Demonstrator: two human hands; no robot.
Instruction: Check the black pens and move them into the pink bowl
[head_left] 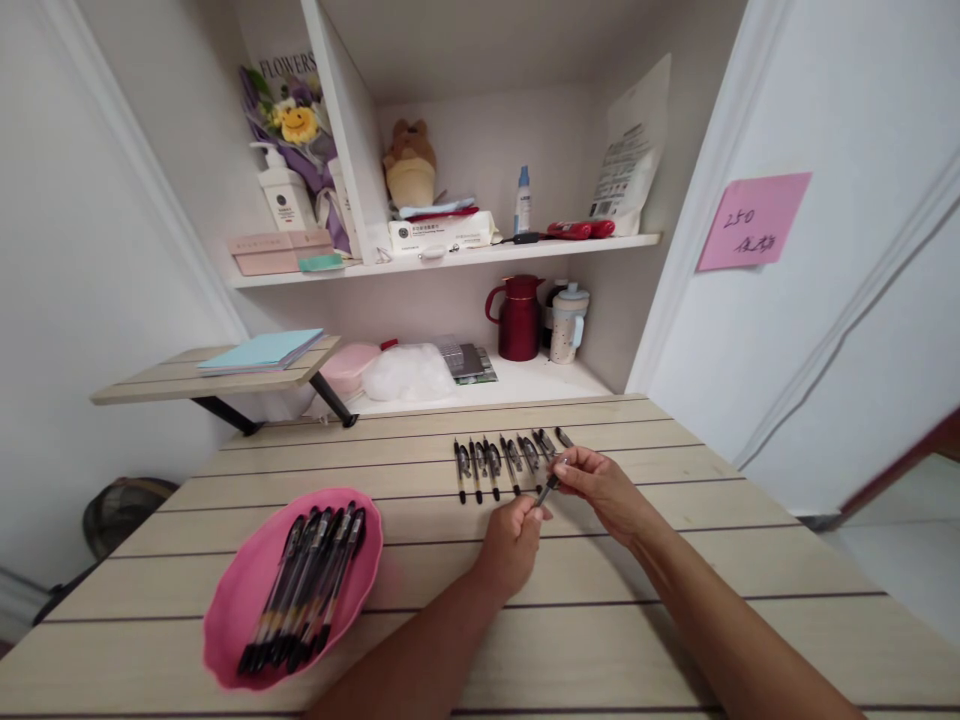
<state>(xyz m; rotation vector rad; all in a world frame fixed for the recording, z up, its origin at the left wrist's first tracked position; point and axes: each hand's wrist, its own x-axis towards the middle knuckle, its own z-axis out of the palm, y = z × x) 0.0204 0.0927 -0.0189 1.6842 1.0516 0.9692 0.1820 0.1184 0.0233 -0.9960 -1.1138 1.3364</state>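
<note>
A dark pen (547,489) is held slantwise between my two hands above the table. My left hand (514,540) is closed round its lower end. With thumb and fingertips, my right hand (592,480) pinches its upper end; the tip there is hidden. Just beyond my hands lies a row of several uncapped pens (476,472), with black caps (493,458) beside them. To the left, a pink scalloped dish (225,590) holds several capped black pens (307,580).
The slatted wooden table (600,640) ends at a white shelf unit. On its lower shelf stand a red jug (520,318) and a pale cup (568,325). A small raised board (150,378) with blue papers (262,350) is at the back left.
</note>
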